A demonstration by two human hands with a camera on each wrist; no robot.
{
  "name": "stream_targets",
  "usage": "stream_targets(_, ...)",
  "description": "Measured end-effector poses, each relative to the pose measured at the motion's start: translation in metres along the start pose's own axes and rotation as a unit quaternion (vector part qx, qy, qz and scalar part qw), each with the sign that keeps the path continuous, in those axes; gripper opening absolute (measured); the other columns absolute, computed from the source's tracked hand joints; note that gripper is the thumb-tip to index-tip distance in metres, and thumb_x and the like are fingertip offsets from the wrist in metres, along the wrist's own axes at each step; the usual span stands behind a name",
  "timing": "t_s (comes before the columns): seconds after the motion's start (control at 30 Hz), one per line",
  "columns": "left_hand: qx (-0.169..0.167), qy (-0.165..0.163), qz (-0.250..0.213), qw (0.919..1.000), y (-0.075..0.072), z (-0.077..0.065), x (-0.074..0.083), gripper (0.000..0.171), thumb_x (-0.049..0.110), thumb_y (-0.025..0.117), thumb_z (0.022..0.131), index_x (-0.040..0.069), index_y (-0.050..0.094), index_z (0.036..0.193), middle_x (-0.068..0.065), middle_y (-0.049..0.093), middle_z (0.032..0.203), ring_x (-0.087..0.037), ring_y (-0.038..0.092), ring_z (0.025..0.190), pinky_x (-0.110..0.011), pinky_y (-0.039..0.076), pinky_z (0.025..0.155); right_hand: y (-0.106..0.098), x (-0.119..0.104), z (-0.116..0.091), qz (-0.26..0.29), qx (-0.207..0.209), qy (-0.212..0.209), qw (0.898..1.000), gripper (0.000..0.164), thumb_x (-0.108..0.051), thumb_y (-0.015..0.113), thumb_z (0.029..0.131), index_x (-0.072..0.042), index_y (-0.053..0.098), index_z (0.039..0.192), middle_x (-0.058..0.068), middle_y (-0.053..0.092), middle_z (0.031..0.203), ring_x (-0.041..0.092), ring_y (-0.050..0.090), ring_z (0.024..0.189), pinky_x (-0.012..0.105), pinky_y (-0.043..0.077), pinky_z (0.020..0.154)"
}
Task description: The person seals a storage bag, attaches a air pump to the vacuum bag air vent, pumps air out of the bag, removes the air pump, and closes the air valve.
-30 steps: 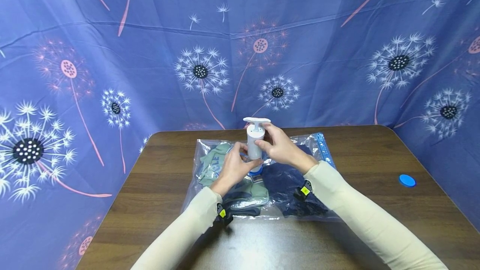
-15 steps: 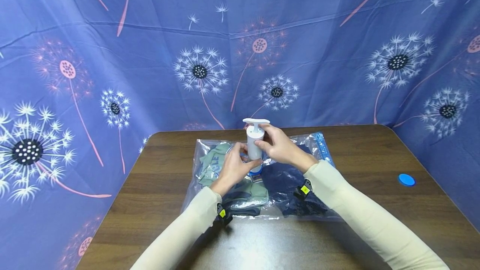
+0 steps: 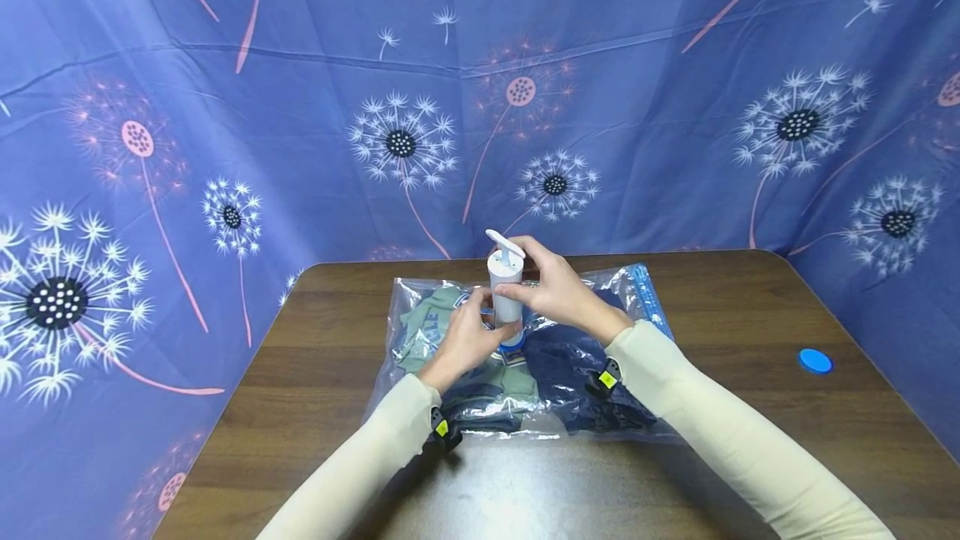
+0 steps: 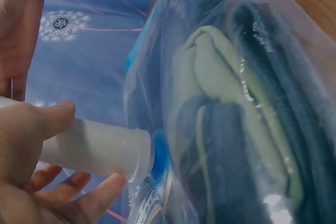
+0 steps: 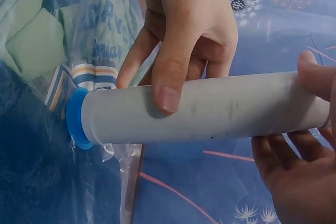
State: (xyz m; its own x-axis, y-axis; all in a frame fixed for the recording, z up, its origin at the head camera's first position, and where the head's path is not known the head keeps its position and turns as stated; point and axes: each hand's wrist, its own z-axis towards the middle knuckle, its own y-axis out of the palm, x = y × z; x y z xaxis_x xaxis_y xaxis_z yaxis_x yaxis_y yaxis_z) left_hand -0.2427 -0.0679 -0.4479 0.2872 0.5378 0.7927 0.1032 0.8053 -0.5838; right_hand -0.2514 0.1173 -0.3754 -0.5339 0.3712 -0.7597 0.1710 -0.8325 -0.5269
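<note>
A white hand pump (image 3: 507,304) stands on the blue valve (image 5: 79,118) of a transparent vacuum storage bag (image 3: 399,297). My left hand (image 3: 467,338) grips the lower barrel, its thumb (image 5: 170,85) across the near side. Higher up, the fingers and thumb of my right hand (image 3: 557,288) curl round the top of the barrel, below the T-shaped handle (image 3: 504,242). The handle is raised a little out of the barrel and sits askew. Inside the bag lie a folded green garment (image 3: 431,323) with lettering and a navy one (image 3: 558,361).
A round blue cap (image 3: 815,361) lies at the right on the brown wooden table (image 3: 742,315). The bag's blue zip strip (image 3: 649,298) runs along its right side. Behind the table hangs a blue dandelion-print cloth (image 3: 637,107).
The pump has turned on the valve, so its handle now points diagonally instead of crosswise. My right hand has shifted slightly left with it. The left hand stays on the lower barrel.
</note>
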Motion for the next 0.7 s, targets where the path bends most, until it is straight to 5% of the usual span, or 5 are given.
stream_targets(0.23,0.019,0.009,0.012,0.9997,0.0053,-0.0004,0.0000,0.060,0.026,0.087,0.084,0.007,0.056,0.131,-0.011,0.065,0.118,-0.026,0.069,0.099,-0.036,0.058,0.083,0.0029,-0.0001,-0.0004,-0.029,0.008,0.017,0.999,0.060,-0.029,0.086,0.085,-0.011,0.056,0.133,0.006,0.062,0.118,0.020,0.064,0.092,0.041,0.057,0.080)
stream_targets(0.5,0.007,0.011,0.010,0.9999,0.0048,0.0003,-0.0007,0.057,0.025,0.085,0.086,0.007,0.056,0.131,-0.010,0.065,0.119,-0.023,0.067,0.099,-0.035,0.058,0.081,-0.0003,0.0052,-0.0057,0.025,-0.034,0.012,0.999,0.065,-0.016,0.073,0.096,-0.014,0.042,0.153,0.012,0.059,0.140,0.033,0.063,0.125,0.053,0.054,0.104)
stream_targets(0.7,-0.004,0.009,-0.023,0.9997,0.0041,-0.0009,-0.0014,0.058,0.018,0.082,0.088,0.005,0.049,0.134,-0.017,0.064,0.125,-0.029,0.068,0.103,-0.037,0.059,0.083,-0.0023,0.0054,-0.0073,0.078,-0.032,-0.010,0.996,0.063,-0.001,0.061,0.098,-0.003,0.036,0.156,0.022,0.050,0.149,0.041,0.057,0.132,0.054,0.051,0.107)
